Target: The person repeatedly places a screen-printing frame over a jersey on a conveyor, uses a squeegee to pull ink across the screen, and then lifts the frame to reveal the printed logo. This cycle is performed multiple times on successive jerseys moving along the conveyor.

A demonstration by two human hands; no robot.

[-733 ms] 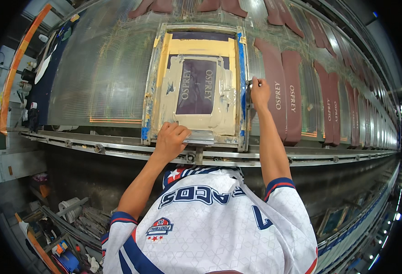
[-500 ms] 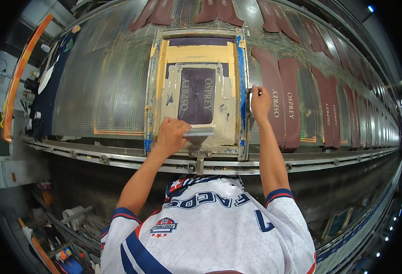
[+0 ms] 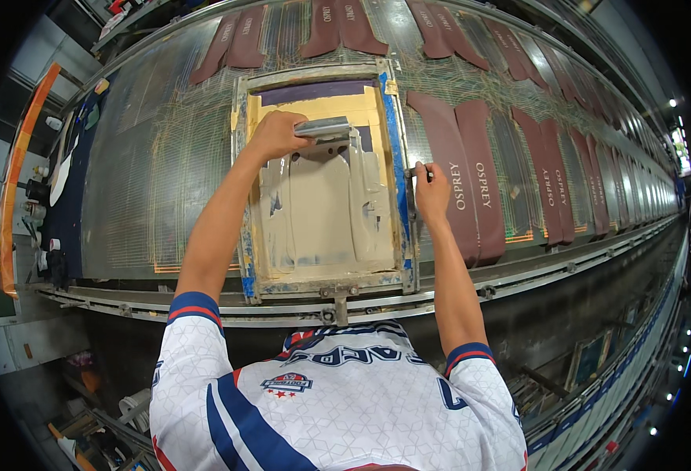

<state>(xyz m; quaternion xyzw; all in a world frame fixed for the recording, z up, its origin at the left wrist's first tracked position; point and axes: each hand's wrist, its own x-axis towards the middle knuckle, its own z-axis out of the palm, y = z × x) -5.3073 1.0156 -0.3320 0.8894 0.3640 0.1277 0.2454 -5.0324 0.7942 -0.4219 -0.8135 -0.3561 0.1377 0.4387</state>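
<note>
A screen-printing frame (image 3: 410,259) lies on the long table in front of me, edged with yellow and blue tape. Beige ink (image 3: 306,216) coats most of its mesh, hiding the stencil window. My left hand (image 3: 277,135) grips one end of a metal squeegee (image 3: 324,126), which sits crosswise near the frame's far end. Beside the right edge of the frame, my right hand (image 3: 433,191) is closed around a small dark handle (image 3: 429,176), mostly covered by the fingers.
Pairs of maroon fabric panels (image 3: 479,180) with pale lettering lie in rows to the right and along the far side. A metal rail (image 3: 204,312) runs along the table's near edge. An orange bar (image 3: 27,180) stands at the left.
My left hand has carried the squeegee from the frame's near end to its far end. Beige ink now covers the dark lettered window. My right hand stays at the frame's right side.
</note>
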